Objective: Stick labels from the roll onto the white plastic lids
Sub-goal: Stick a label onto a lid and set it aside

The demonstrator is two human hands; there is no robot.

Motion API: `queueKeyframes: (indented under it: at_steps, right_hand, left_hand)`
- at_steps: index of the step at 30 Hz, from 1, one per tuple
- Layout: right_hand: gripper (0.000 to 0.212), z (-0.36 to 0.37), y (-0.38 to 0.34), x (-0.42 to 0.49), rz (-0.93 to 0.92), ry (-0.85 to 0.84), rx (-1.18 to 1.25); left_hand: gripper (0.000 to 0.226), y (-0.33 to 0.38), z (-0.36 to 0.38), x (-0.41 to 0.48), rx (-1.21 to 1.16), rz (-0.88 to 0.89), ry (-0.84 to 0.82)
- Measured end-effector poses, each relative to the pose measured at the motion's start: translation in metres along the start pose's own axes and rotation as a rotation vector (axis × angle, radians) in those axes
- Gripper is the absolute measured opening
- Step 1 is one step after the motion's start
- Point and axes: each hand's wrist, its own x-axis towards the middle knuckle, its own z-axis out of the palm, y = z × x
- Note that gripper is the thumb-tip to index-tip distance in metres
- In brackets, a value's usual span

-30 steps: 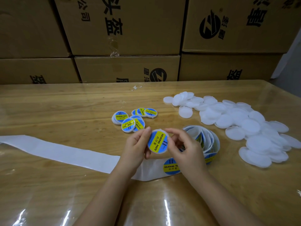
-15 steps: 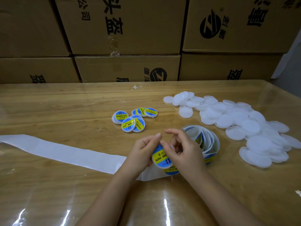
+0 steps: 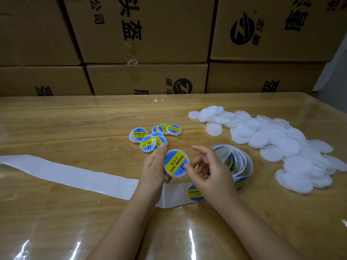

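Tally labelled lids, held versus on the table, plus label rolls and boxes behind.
Labelled lid in the left hand: 1
Labelled lids on the table: 7, overlapping, so approximate
Label roll: 1
Cardboard boxes: 6
Total: 15
Plain white lids: heaped, not countable.

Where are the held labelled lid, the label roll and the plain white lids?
labelled lid (image 3: 176, 163), head view, its yellow band.
label roll (image 3: 242, 162), head view, its outer coil.
plain white lids (image 3: 289, 145), head view, a middle lid.
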Motion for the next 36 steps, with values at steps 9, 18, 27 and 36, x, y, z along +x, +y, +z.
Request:
queueKeyframes:
  at_steps: [9,18,27,36]
  right_hand:
    - [0.066,0.000,-0.001,-0.002,-0.015,-0.038,-0.059]
    - [0.060,0.000,0.000,0.001,0.106,0.057,0.024]
    - [0.059,0.001,-0.001,0.000,0.122,0.024,0.043]
    - [0.071,0.000,-0.002,-0.002,0.046,-0.053,-0.054]
  left_hand:
    - [0.041,-0.004,0.017,-0.007,-0.030,-0.007,0.086]
    - [0.041,-0.006,0.028,-0.013,-0.065,-0.012,-0.067]
    - [0.043,-0.002,0.026,-0.015,0.044,0.012,-0.044]
    - [0.043,0.001,0.020,-0.010,0.010,-0.013,0.075]
